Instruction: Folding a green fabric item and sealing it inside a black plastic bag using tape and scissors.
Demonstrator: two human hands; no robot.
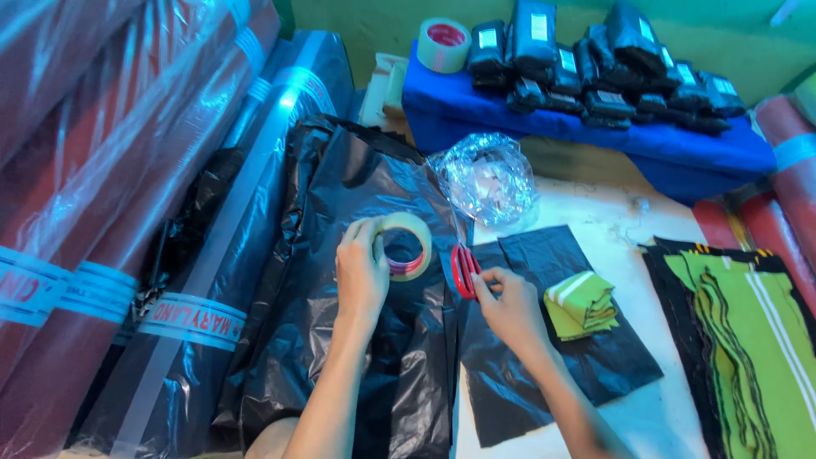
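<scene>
L hand (361,274) grip clamped on tape roll (405,245), thumb at rim; R hand (510,308) grip closed on red scissors (464,270), just right of roll. Roll prob light, stiff; hold by outer rim. Black bag (399,357) underneath: soft, slippery.

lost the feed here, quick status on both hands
Left hand gripping tape roll over black bag. Right hand on red scissors. Folded green cloth beside, nothing blocking.

Left hand (361,270) curled gripping; right hand (508,308) pinching, forearms extended
</scene>
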